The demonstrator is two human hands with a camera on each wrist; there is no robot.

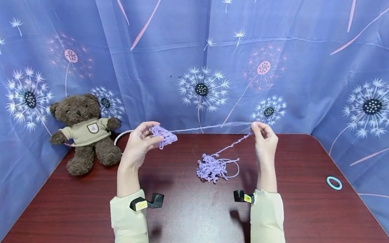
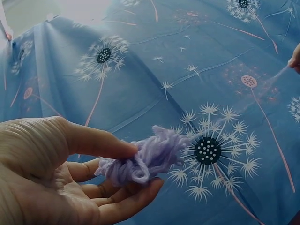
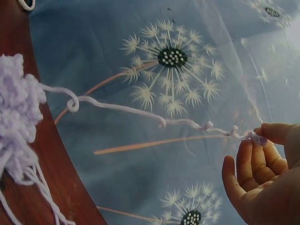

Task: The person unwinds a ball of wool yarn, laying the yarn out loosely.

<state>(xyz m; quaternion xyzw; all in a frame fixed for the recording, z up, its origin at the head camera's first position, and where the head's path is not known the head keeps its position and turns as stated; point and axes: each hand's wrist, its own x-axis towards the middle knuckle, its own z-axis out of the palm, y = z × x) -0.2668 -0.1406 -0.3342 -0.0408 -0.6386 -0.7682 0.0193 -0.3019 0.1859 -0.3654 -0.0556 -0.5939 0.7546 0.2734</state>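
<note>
My left hand (image 1: 139,144) holds a small bundle of lilac yarn (image 2: 145,157) between thumb and fingers, raised over the table's left side. From that bundle a strand of yarn (image 1: 207,127) runs across to my right hand (image 1: 265,142), which pinches it between thumb and fingertips. Below the right fingertips, a kinked length of yarn (image 3: 140,112) with small loops slopes down to a curly lilac yarn heap (image 1: 211,168) on the table. A loose loop sticks out on the heap's right side.
A brown teddy bear (image 1: 84,132) in a beige shirt sits at the table's back left, with a white cord (image 1: 122,134) beside it. A turquoise ring (image 1: 334,183) lies on the right of the dark red table (image 1: 310,222). Blue dandelion-patterned curtains (image 1: 173,39) surround the table.
</note>
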